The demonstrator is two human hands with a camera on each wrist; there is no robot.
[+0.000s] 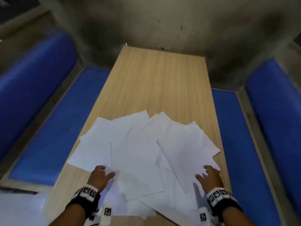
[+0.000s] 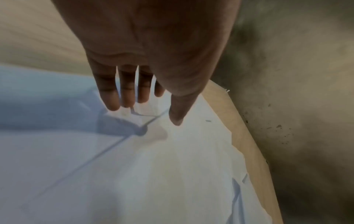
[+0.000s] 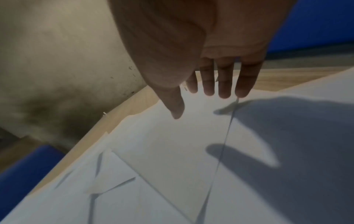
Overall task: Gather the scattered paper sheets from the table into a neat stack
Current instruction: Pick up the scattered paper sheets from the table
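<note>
Several white paper sheets (image 1: 138, 152) lie fanned and overlapping across the near half of the wooden table (image 1: 159, 82). My left hand (image 1: 101, 174) is at the pile's left near side, fingers straight and spread, fingertips (image 2: 113, 104) just over the sheets (image 2: 134, 166). My right hand (image 1: 209, 175) is at the pile's right near side, fingers likewise straight and spread (image 3: 224, 91) above the sheets (image 3: 172, 151). Neither hand holds a sheet. Whether the fingertips touch the paper I cannot tell.
Blue padded benches (image 1: 48, 136) (image 1: 241, 144) run along both long sides of the table. A grey stained wall (image 1: 162, 26) stands past the far end. Some sheets overhang the table's left edge and near edge. The far half of the table shows bare wood.
</note>
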